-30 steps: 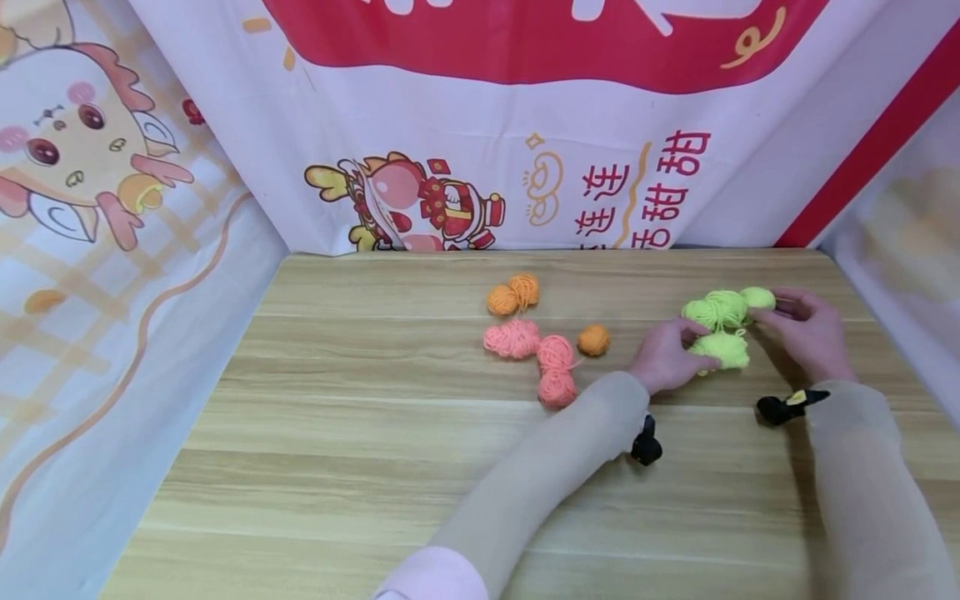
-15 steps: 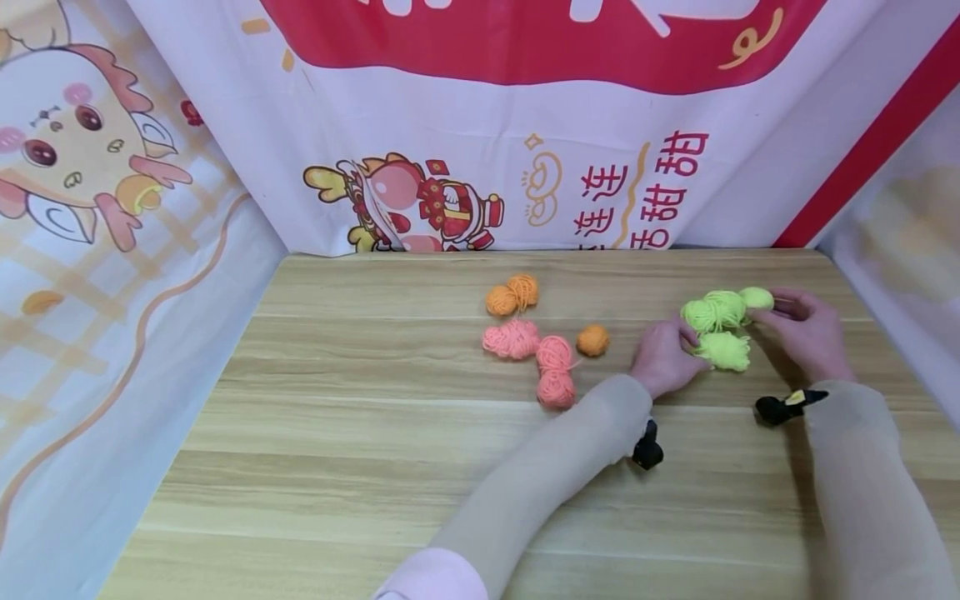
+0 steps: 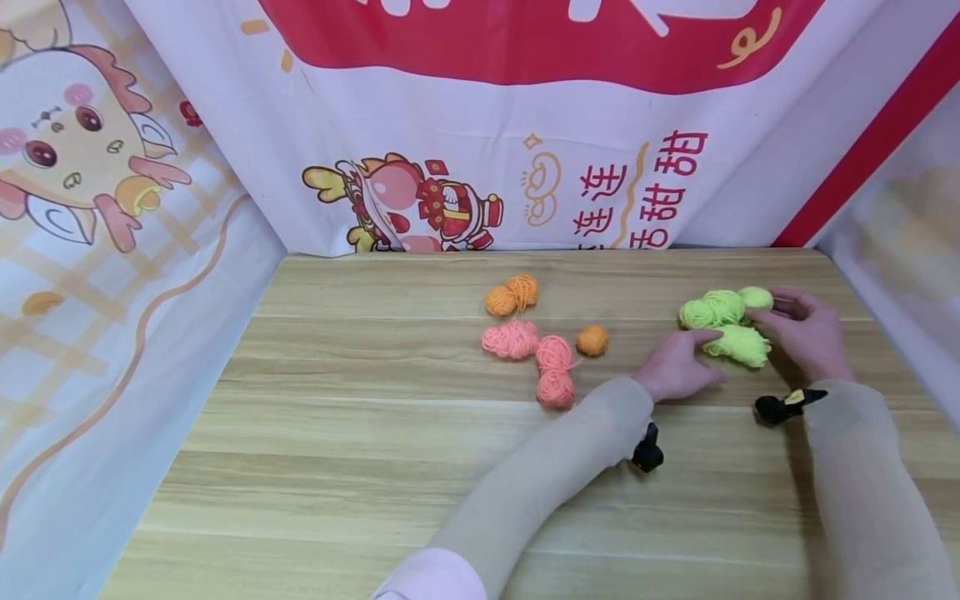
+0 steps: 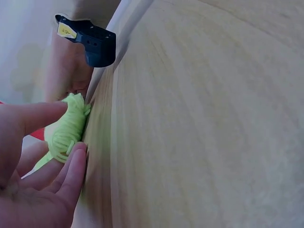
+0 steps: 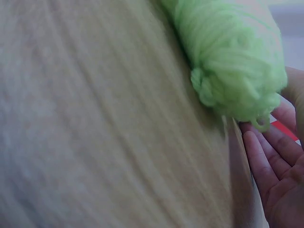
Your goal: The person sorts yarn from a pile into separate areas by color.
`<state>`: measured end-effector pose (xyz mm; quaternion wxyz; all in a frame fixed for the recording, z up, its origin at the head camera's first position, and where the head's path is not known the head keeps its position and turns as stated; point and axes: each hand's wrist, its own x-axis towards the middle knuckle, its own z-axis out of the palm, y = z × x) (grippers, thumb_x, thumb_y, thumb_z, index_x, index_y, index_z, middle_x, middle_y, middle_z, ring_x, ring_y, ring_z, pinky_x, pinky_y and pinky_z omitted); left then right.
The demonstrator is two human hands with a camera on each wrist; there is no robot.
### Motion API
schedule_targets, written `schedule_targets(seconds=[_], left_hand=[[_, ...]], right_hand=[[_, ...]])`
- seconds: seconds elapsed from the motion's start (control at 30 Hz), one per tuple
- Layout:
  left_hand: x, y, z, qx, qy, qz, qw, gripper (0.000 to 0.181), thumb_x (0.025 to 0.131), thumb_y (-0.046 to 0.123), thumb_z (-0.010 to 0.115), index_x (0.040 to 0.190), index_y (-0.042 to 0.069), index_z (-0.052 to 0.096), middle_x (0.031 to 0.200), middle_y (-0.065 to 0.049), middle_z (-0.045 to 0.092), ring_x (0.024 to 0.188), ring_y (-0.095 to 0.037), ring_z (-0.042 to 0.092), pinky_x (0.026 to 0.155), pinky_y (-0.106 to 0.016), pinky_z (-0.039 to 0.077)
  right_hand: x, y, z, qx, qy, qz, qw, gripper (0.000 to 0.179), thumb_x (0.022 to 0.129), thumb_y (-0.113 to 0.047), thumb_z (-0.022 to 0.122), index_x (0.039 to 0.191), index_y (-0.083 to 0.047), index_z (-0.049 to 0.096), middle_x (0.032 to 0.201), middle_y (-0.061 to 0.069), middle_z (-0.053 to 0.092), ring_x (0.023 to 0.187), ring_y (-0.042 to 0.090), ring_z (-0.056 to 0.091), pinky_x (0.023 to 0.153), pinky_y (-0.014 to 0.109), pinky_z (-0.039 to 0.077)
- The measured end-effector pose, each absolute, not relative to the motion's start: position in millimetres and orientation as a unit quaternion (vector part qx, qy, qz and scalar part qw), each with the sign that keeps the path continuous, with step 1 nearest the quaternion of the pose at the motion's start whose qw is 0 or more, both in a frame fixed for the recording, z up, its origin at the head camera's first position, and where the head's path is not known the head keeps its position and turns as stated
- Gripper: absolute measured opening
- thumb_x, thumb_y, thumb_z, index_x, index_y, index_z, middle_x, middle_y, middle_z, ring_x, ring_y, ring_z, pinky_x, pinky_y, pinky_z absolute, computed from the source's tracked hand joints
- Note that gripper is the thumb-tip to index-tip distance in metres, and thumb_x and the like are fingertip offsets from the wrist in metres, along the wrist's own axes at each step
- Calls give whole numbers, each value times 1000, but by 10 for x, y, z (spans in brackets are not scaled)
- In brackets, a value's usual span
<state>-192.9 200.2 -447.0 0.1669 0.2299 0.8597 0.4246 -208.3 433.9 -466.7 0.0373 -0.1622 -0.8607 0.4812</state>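
In the head view, three light green pieces of yarn lie together at the right of the table: a bundled skein (image 3: pixel 712 309), a small ball (image 3: pixel 756 298) and a nearer skein (image 3: pixel 738 345). My left hand (image 3: pixel 678 365) is at the left end of the nearer skein, thumb and fingers spread apart. The left wrist view has its straight fingertips (image 4: pixel 78 154) right at the green yarn (image 4: pixel 69 130). On the other side, my right hand (image 3: pixel 810 333) rests beside the small ball and the skeins. Its fingers (image 5: pixel 259 156) lie extended beyond the skein's end (image 5: pixel 232 61).
Left of the green group are a loose orange ball (image 3: pixel 592 340), an orange yarn bundle (image 3: pixel 513 295) and two pink skeins (image 3: pixel 512 339). They lie on a wood-grain table (image 3: pixel 337 467). Printed cloth (image 3: pixel 465 125) hangs along its back and sides.
The nearer green skein has shifted right, toward my right hand. My left hand has let go of it, fingers spreading. The right hand has stayed in place.
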Motion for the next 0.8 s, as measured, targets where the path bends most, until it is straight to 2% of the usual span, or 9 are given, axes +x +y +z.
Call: schedule_targets(seconds=[0.07,0.2,0.4,0.57,0.8], left_hand=[[-1932,2005,-4464,232,856,429,173,66,84,22,86,144,28,59,90,12,68,74,4,57,64,-10,45],[-1945,1982,-4459,239,849,439,171,66,83,24,86,143,29,60,107,13,66,85,4,54,68,-10,43],[-1967,1869,-4423,238,825,489,156,56,84,22,86,136,24,66,130,15,63,108,2,57,85,-8,42],[-2013,1740,-4345,233,809,519,145,49,87,21,84,133,20,68,130,10,65,115,-2,57,90,-9,41],[-2081,1529,-4244,223,780,569,135,49,88,17,82,134,14,67,131,5,65,117,-9,58,93,-15,44]], right_hand=[[-2081,4336,-4659,-163,-859,484,36,83,86,-53,76,153,-14,46,133,2,55,113,9,52,77,9,44],[-2075,4332,-4648,-161,-856,490,36,83,86,-52,77,153,-14,46,130,-1,56,113,9,52,78,9,44],[-2072,4325,-4649,-156,-856,491,43,81,86,-50,78,152,-13,48,127,-4,57,110,7,52,77,8,45],[-2073,4325,-4666,-149,-851,500,58,77,87,-44,80,149,-10,50,117,-12,58,105,2,54,77,7,46],[-2065,4321,-4667,-140,-837,524,69,69,88,-35,82,145,-9,53,106,-21,59,99,-4,55,76,8,49]])
